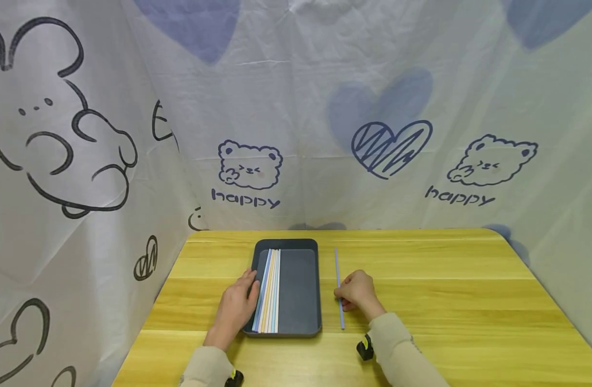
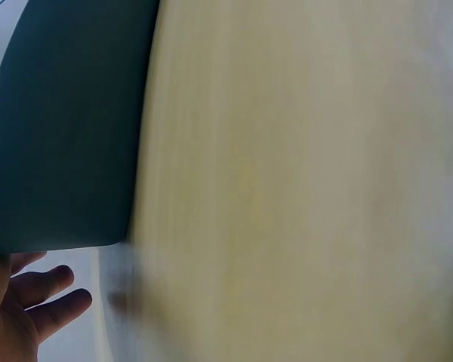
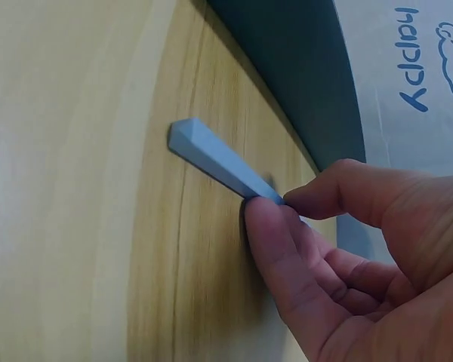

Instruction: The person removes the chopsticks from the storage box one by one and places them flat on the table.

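Note:
A dark grey rectangular tray [image 1: 298, 293] lies on the table, with several thin pale sticks in blue, yellow, pink and white [image 1: 269, 290] side by side along its left side. At the tray's left rim is my left hand [image 1: 235, 303], touching it with fingers fairly straight; the left wrist view shows fingers [image 2: 60, 311] stretched out past the tray's corner. To the right of the tray, my right hand [image 1: 360, 292] pinches a blue stick [image 1: 338, 269] between thumb and fingers near its middle. Up close, this stick [image 3: 211, 157] has flat, angular sides and lies close to the tabletop.
The yellow wood-grain table [image 1: 446, 301] extends to both sides of the tray. A white printed cloth [image 1: 305, 107] hangs behind the table's back edge and along the left. Small black devices [image 1: 365, 348] sit at both wrists.

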A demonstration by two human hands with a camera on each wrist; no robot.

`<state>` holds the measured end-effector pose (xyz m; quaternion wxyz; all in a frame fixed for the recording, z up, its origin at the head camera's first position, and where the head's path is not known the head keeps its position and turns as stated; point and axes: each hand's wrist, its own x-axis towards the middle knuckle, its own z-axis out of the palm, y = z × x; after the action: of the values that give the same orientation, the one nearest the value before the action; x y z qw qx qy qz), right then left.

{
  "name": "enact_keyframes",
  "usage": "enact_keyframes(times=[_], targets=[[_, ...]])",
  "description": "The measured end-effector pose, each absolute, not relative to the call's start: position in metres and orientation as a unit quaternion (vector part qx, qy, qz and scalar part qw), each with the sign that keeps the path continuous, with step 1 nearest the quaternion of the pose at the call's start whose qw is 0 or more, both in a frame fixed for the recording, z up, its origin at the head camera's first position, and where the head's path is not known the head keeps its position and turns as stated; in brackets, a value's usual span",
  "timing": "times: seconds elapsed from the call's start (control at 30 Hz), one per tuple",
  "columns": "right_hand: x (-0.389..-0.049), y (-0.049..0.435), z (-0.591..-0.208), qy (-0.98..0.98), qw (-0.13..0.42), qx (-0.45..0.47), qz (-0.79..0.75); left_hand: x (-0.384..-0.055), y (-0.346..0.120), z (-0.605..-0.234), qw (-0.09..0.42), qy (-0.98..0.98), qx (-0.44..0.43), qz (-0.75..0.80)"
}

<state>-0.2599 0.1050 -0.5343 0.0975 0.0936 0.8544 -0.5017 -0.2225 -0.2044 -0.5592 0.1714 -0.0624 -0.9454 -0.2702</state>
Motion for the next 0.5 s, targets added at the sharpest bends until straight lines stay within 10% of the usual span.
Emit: enact_keyframes(times=[0.5], targets=[[-0.26,0.097,-0.51,0.814,0.098,0.084,-0.566,-0.224,-0.204,-0.563,0.178,-0.943,-0.063,-0.273]])
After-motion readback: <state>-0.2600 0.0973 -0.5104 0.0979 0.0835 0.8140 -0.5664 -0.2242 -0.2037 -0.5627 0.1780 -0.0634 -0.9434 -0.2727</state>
